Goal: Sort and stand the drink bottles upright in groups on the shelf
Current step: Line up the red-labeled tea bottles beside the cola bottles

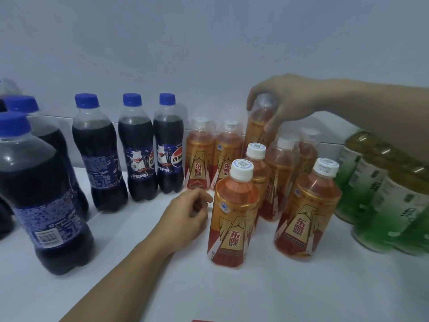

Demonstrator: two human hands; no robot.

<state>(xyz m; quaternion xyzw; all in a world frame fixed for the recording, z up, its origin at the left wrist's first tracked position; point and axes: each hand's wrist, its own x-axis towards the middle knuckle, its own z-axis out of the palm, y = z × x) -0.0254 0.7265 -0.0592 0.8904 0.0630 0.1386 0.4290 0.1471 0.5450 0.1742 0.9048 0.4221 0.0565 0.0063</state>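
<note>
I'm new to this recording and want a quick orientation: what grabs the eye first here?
The right hand grips the top of an orange drink bottle at the back of the orange cluster in the middle. Dark cola bottles with blue caps stand left, green bottles right. The left hand rests loosely curled on the white shelf.

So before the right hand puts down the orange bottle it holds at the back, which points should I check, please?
1. Right hand grip on the held orange bottle, fingers round its top: ok.
2. Held bottle upright: not ok, it looks slightly tilted.
3. Free spot under it on the shelf: cannot tell, front bottles hide it.
4. Orange group all standing: ok.
5. Left hand out of the way, loosely curled, holding nothing: ok.
6. Cola bottles and green bottles kept apart: ok.
</note>
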